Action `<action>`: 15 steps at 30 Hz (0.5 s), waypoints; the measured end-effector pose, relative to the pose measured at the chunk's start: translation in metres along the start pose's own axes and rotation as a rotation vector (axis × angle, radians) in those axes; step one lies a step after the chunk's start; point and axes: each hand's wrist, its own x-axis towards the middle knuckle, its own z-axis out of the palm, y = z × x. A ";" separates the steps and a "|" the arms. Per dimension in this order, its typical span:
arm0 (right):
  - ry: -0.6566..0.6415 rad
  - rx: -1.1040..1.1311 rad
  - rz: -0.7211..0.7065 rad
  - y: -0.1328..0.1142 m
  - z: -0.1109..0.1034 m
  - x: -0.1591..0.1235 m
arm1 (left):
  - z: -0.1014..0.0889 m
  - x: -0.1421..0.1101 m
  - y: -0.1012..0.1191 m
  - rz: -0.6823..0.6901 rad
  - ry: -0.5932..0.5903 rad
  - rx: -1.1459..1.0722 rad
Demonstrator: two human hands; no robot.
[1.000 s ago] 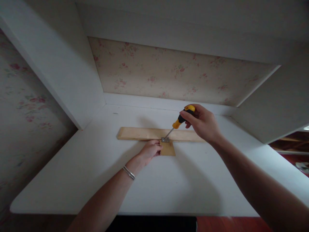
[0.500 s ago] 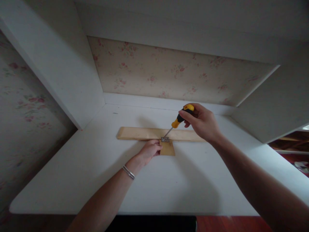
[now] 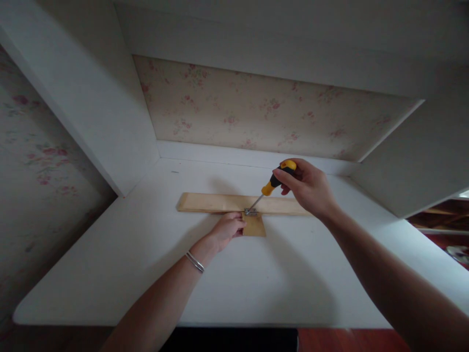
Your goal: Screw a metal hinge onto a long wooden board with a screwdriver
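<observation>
My right hand (image 3: 309, 188) is closed round the yellow and black handle of a screwdriver (image 3: 271, 185). The shaft slants down to the left, and its tip meets a small metal hinge (image 3: 251, 211). That hinge lies across the joint between a long wooden strip (image 3: 214, 202) and a small wooden block (image 3: 254, 226). With fingers at the block's left edge, my left hand (image 3: 229, 229) grips it; some of those fingertips are hidden. The right end of the strip passes behind my right hand and wrist.
A white desk top (image 3: 234, 293) carries the wood. White side panels (image 3: 88, 112) and an overhead shelf enclose it, with a flowered wall (image 3: 234, 115) behind. A small dark mark or thin piece (image 3: 175, 171) shows at back left. Beyond the front edge is a reddish floor (image 3: 340, 340).
The screwdriver handle and my right hand have shifted very slightly to the right and down. The left hand, block and strip look unmoved.
</observation>
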 end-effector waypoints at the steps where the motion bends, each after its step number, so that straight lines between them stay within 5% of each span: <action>1: 0.005 0.006 0.001 0.000 0.000 0.000 | 0.000 0.000 0.000 0.001 -0.001 0.002; 15: 0.032 0.047 0.010 0.001 -0.003 0.000 | 0.000 0.000 0.001 -0.011 0.015 0.018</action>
